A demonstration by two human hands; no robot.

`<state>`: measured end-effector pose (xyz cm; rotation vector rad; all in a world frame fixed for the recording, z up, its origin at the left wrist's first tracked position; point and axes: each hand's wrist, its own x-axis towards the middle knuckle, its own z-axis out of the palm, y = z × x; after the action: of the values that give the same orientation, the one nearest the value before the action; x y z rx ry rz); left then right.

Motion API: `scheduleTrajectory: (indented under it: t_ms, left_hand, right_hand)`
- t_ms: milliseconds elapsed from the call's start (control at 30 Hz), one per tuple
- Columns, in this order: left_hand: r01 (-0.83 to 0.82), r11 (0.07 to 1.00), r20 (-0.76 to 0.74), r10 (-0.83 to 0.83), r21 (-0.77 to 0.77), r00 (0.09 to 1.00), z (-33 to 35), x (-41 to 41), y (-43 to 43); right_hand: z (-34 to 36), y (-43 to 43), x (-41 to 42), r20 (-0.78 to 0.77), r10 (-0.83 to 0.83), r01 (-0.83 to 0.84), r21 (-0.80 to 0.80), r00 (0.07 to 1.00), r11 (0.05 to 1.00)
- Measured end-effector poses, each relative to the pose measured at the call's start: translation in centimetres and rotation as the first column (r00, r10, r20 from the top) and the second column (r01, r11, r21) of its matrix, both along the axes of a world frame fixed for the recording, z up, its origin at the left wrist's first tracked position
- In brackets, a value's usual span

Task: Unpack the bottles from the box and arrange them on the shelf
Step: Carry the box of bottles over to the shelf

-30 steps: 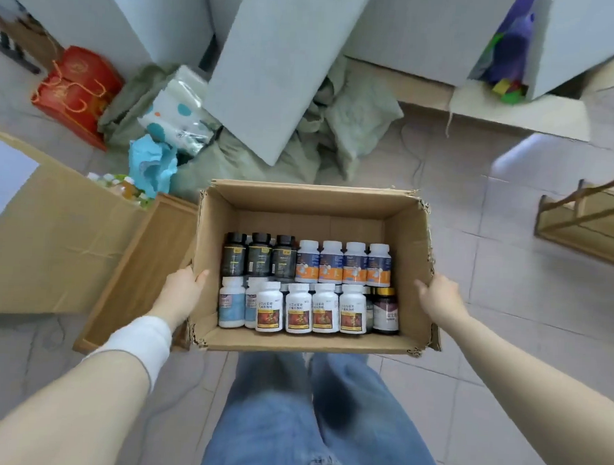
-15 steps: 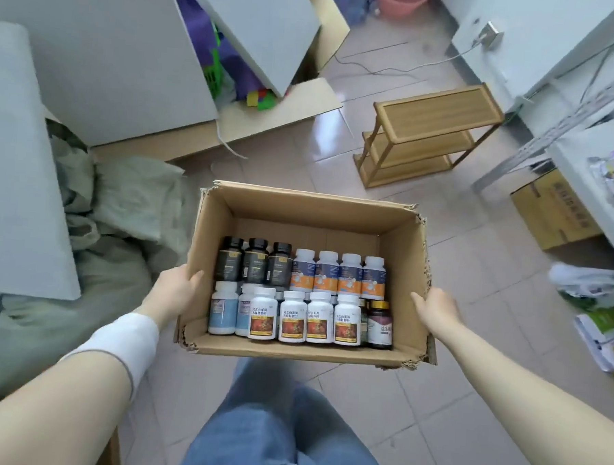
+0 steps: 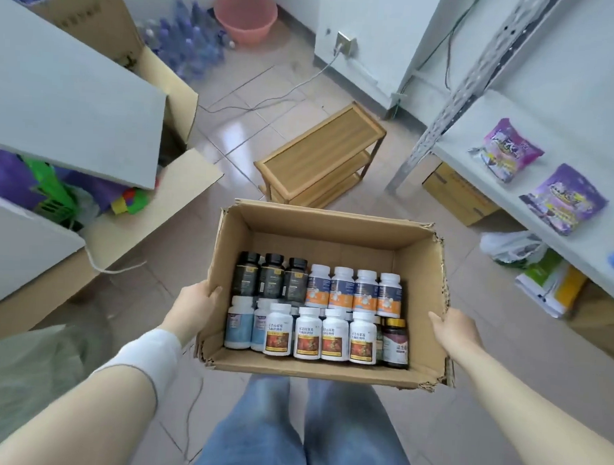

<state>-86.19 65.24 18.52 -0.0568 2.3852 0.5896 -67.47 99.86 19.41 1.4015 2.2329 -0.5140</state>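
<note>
I hold an open cardboard box (image 3: pixel 418 259) in the air in front of me. My left hand (image 3: pixel 193 306) grips its left wall and my right hand (image 3: pixel 451 330) grips its right wall. Inside stand several bottles in two rows: black bottles (image 3: pixel 271 276) and white bottles with orange labels (image 3: pixel 354 290) at the back, pale blue bottles (image 3: pixel 238 323), white bottles with red labels (image 3: pixel 309 333) and a dark bottle (image 3: pixel 395 343) at the front. A white metal shelf (image 3: pixel 535 194) runs along the right, with purple packets (image 3: pixel 505 150) on it.
A small wooden rack (image 3: pixel 320 154) stands on the tiled floor just beyond the box. Large open cartons (image 3: pixel 102 108) fill the left side. A pink basin (image 3: pixel 246 14) and blue water bottles (image 3: pixel 187 44) sit far back. Boxes and bags (image 3: pixel 544 284) lie under the shelf.
I have turned to the right with the box held in both hands. The wooden rack and the white shelf have come further into view, and the cartons slid left.
</note>
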Motion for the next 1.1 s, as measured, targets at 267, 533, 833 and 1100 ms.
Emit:
scheduleTrajectory:
  t_ms: [267,533,833,1100]
  left_hand:
    - [0.033,0.998,0.033,-0.031,-0.056,0.999,-0.9,-10.5,13.7]
    - [-0.132,0.988,0.014,0.133,-0.077,0.991,-1.7,-19.0,22.5]
    - [-0.427,0.904,0.119,0.426,-0.016,0.897,-8.5,-26.2,30.2]
    - [-0.591,0.8,0.159,0.6,-0.103,0.784,-12.8,-31.5,34.8]
  right_hand:
    - [-1.5,14.3,-9.9,0.01,0.025,-0.025,-0.012,1.0,1.0]
    - [-2.9,25.7,-24.0,0.013,0.124,-0.122,-0.081,0.992,0.989]
    - [-7.3,33.5,-41.4,0.094,0.261,-0.256,-0.06,0.961,0.965]
    - [-13.3,37.8,-53.0,0.123,0.428,-0.419,-0.091,0.896,0.903]
